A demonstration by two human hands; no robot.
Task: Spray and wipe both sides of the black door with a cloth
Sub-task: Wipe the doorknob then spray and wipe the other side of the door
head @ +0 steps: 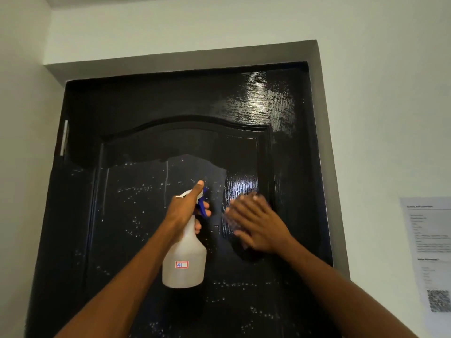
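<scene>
The black door (156, 113) fills the middle of the head view, with an arched raised panel and glossy wet patches at its upper right. Droplets and thin runs of spray dot the panel. My left hand (188, 206) grips the neck of a white spray bottle (184, 259) with a blue trigger and a small label; the nozzle faces the door. My right hand (256, 225) lies flat against the right side of the panel, pressing a dark cloth (246, 254) to it. The cloth is mostly hidden under the hand and hard to tell from the door.
A grey frame (324, 147) borders the door at the top and right. White walls stand on both sides. A printed paper notice (432, 240) with a QR code hangs on the right wall. A pale hinge (64, 137) shows at the door's left edge.
</scene>
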